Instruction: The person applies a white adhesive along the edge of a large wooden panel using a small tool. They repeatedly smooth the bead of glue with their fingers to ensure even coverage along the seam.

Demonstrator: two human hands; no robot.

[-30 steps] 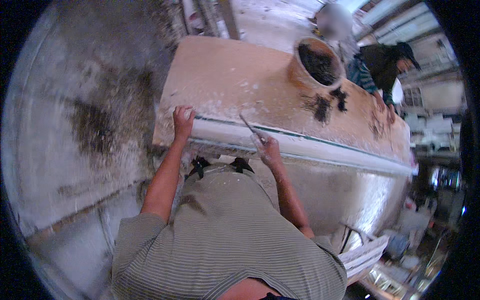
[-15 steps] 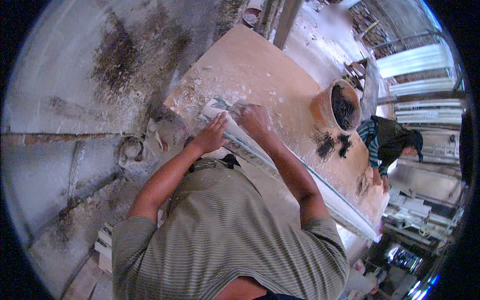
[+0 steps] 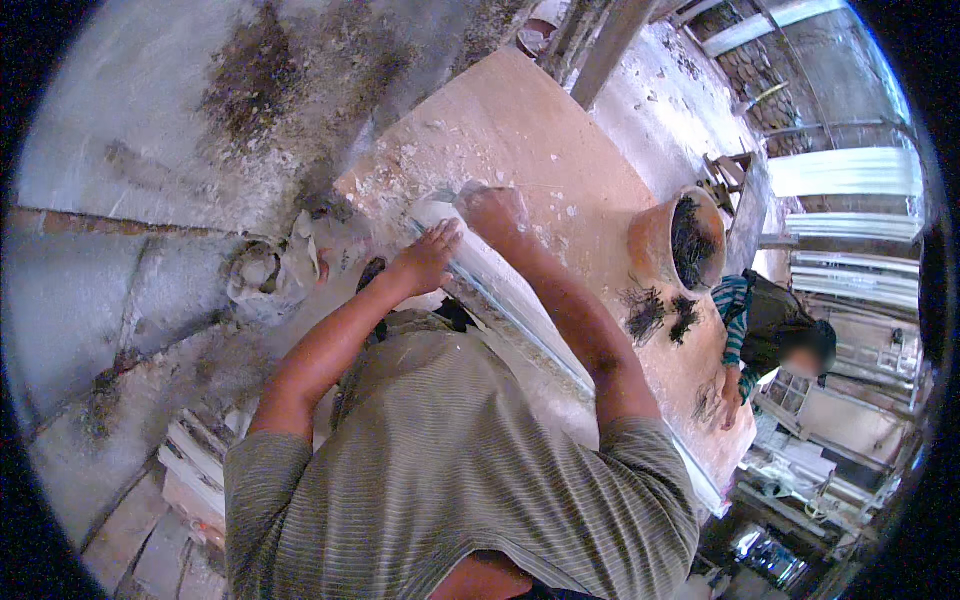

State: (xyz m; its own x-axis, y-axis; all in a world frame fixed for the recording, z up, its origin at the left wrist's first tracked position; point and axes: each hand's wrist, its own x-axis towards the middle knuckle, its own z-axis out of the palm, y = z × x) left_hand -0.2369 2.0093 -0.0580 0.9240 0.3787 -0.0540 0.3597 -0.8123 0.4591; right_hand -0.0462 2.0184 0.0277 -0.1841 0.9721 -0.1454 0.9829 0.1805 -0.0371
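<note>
A long white strip point(image 3: 510, 295), plaster by its look, lies along the near edge of a tan board table point(image 3: 585, 200). My left hand point(image 3: 432, 255) rests flat on its near-left end, fingers stretched out and together. Just beyond, my right hand point(image 3: 498, 212) is closed in a fist beside the same end. Something greyish shows at its knuckles, blurred, and I cannot make out what it holds. My right forearm crosses over the strip and hides part of it. Pale flakes point(image 3: 440, 150) are scattered on the table past my hands.
An orange-brown bucket point(image 3: 652, 245) of dark fibre stands on the table's right side. Black fibre clumps point(image 3: 683, 320) lie before it. At the right end, a co-worker's hand point(image 3: 732, 395) is at the tabletop. A stained wall point(image 3: 130, 120) and a wooden post point(image 3: 612, 45) stand beyond the table.
My right hand has moved slightly away from me at the strip's end, while my left hand stays on it. The co-worker's arms have shifted, and the whole view has tilted a little.
</note>
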